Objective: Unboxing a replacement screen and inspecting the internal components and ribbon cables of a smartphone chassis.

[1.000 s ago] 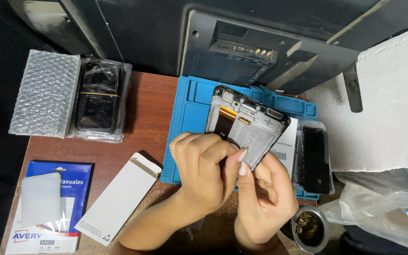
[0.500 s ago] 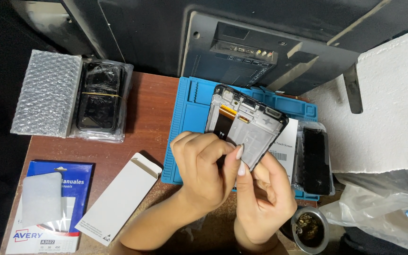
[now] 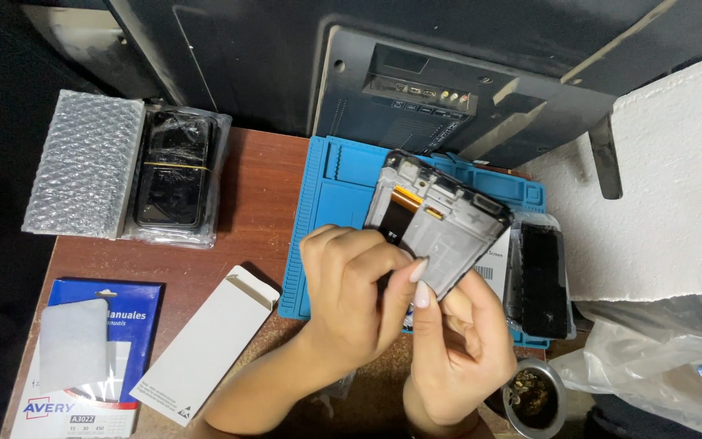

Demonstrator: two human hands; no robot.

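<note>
Both hands hold an opened phone frame [image 3: 440,221], silver-grey inside with an orange flex strip, tilted above a blue repair mat [image 3: 339,203]. My left hand [image 3: 351,297] grips its lower left edge with fingers curled over it. My right hand [image 3: 457,337] pinches the bottom edge from below, thumb pressed against the frame. A black phone part in a clear bag [image 3: 539,280] lies on the mat to the right.
A white open carton [image 3: 205,345] and a blue-and-white label pack [image 3: 95,358] lie at front left. Bubble wrap [image 3: 87,162] and a bagged black phone [image 3: 172,175] sit at back left. A small metal cup [image 3: 534,398], white foam [image 3: 676,187], a dark device back panel [image 3: 448,89].
The phone frame has tilted slightly and my fingers have shifted along its lower edge; otherwise the scene is the same.
</note>
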